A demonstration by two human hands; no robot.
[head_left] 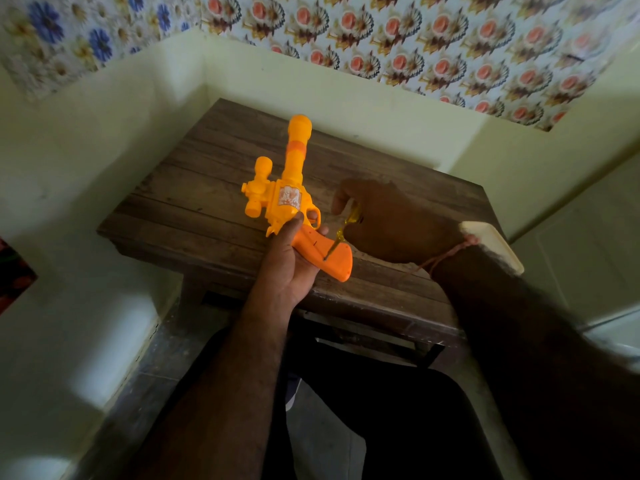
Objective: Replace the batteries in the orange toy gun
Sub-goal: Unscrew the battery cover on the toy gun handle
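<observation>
Floral wallpaper (450, 46) and pale walls are seen behind a dark wooden table (214, 168) from the head camera. Above the table, an orange toy gun (287, 192) is gripped at its handle by the left hand (287, 268), barrel pointing away. A yellow-handled screwdriver (341, 233) is clasped in the right hand (398, 223), its tip set against the handle.
</observation>
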